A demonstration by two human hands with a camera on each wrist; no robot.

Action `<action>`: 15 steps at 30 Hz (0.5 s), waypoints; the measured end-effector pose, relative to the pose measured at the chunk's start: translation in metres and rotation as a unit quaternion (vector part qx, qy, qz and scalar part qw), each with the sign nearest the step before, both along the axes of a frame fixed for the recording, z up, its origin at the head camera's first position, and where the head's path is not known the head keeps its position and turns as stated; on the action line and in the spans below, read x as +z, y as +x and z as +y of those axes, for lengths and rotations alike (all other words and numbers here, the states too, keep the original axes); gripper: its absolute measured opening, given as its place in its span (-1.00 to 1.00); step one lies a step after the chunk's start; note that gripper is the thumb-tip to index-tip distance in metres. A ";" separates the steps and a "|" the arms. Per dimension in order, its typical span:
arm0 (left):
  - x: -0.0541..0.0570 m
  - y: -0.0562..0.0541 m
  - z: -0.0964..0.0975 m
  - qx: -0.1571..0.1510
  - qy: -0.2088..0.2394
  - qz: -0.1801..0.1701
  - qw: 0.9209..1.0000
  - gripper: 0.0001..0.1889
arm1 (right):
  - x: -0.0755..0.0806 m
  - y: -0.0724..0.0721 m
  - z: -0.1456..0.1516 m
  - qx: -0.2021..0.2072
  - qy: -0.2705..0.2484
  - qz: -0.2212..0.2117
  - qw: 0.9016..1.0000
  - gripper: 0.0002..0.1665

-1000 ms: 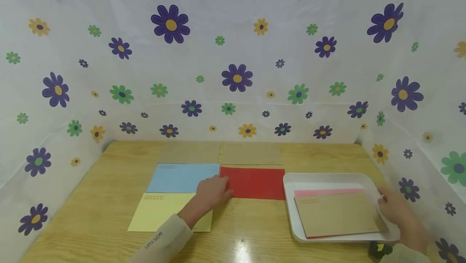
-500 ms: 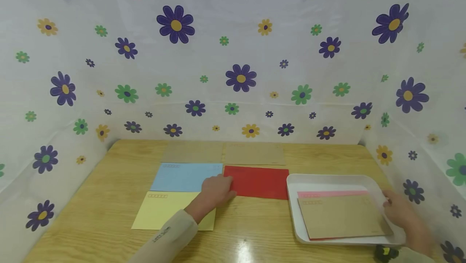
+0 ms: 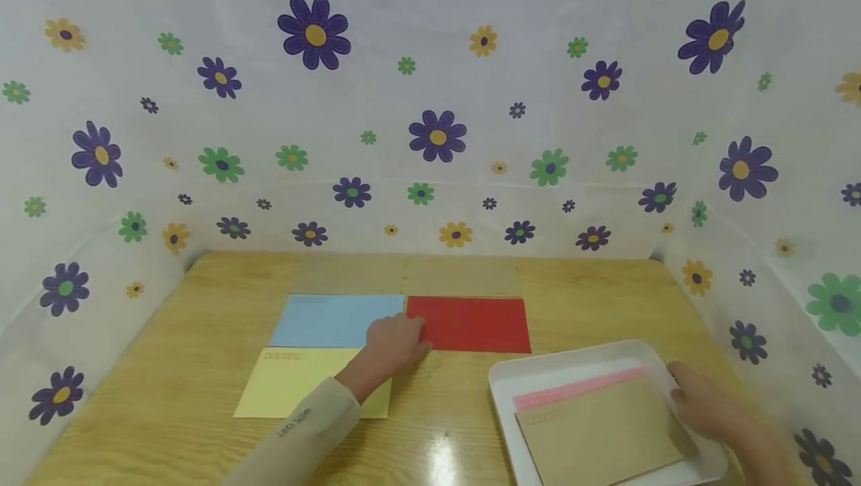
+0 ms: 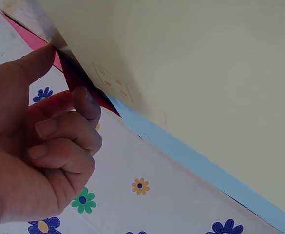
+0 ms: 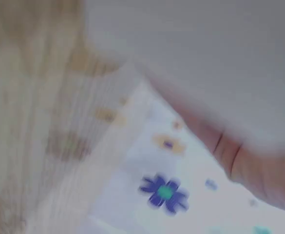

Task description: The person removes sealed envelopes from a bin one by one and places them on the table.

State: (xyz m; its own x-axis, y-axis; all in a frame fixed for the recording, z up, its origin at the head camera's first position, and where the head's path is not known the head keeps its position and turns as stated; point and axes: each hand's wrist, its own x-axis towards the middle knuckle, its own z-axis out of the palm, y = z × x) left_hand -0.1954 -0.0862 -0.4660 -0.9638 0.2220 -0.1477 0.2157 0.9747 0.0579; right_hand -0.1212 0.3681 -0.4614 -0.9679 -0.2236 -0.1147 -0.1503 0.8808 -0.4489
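A red envelope [image 3: 474,325] lies right of a blue envelope [image 3: 336,320]. My left hand [image 3: 393,340] is at the red envelope's left edge; in the left wrist view its fingers are curled, with thumb and index finger pinching that edge. A yellow envelope [image 3: 289,389] lies below the blue one, partly behind my left forearm. My right hand [image 3: 702,404] grips the right rim of a white tray [image 3: 504,396]. In the tray, a brown envelope [image 3: 599,430] lies over a pink envelope [image 3: 578,387]. The right wrist view is blurred; the tray's underside hides most fingers.
Two brown envelopes, a left one [image 3: 350,274] and a right one [image 3: 464,277], lie side by side at the back of the wooden table [image 3: 592,295]. A flower-patterned white cloth [image 3: 377,82] encloses the back and sides.
The tray has moved towards me and turned with my right hand, its envelopes with it. The red envelope has turned slightly, its top edge now nearly level with the blue one's.
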 end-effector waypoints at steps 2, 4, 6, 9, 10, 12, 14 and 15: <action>-0.001 -0.002 -0.002 0.005 -0.004 0.001 1.000 -0.71 | 0.001 0.001 -0.013 0.012 -0.022 -0.017 1.000 -0.70; -0.002 -0.003 -0.004 0.005 -0.005 0.005 1.000 -0.69 | 0.002 0.003 -0.025 0.020 -0.066 -0.053 0.996 -0.65; -0.004 -0.004 -0.006 0.002 0.000 0.011 1.000 -0.68 | 0.002 0.006 -0.034 0.027 -0.125 -0.105 0.986 -0.56; -0.005 -0.004 -0.008 0.001 0.015 0.028 0.999 -0.67 | 0.001 0.009 -0.043 0.037 -0.216 -0.195 0.956 -0.37; -0.004 -0.004 -0.009 0.002 0.023 0.033 0.999 -0.68 | 0.001 0.010 -0.045 0.042 -0.238 -0.219 0.945 -0.30; 0.000 -0.001 -0.009 0.000 0.045 0.050 0.998 -0.70 | 0.001 0.010 -0.049 0.062 -0.272 -0.252 0.927 -0.20; 0.006 0.005 -0.011 -0.017 0.068 0.067 0.995 -0.74 | 0.000 0.008 -0.054 0.084 -0.285 -0.265 0.917 -0.12; 0.009 0.010 -0.012 -0.033 0.079 0.074 0.994 -0.77 | -0.001 0.008 -0.057 0.093 -0.290 -0.268 0.914 -0.09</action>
